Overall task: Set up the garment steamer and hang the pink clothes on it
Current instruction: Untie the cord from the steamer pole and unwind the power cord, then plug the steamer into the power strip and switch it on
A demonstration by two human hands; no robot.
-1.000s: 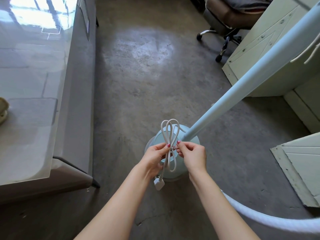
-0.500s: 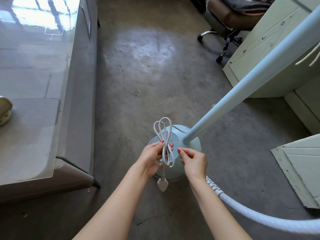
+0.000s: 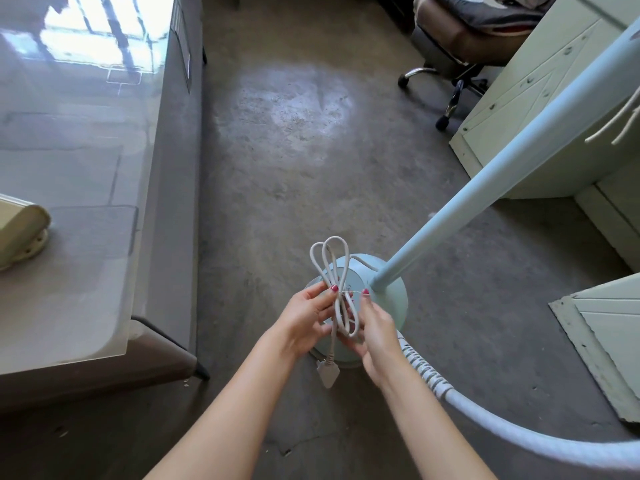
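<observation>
- Over the steamer base (image 3: 388,299), head view: both hands hold the bundled power cord (image 3: 334,289) above the pale blue round unit, which stands on the concrete floor (image 3: 294,168).
- Left hand (image 3: 306,317): closed around the waist of the bundle, thumb pressing the loops together.
- Right hand (image 3: 375,327): fingertips pinch what appears to be a thin wire tie at the bundle's waist; the tie is too fine to confirm, so this is a judgement.
- Plug (image 3: 327,372): hangs free below the hands, clear of the floor as far as can be told.
- Pole (image 3: 485,188): rises at a slant from the base toward the upper right; the ribbed hose (image 3: 485,414) curves away at lower right.
- Pink clothes: not in view.
- Surroundings: a glass-topped table (image 3: 86,237) to the left, an office chair (image 3: 460,46) and pale cabinets (image 3: 526,109) beyond.
- Step in hand, as judged: releasing the tied cord, an early part of set-up.
- Next move calls for: untwisting the tie with the right fingertips while the left steadies the loops, then shaking the cord out and finding a socket, none of which is visible.
</observation>
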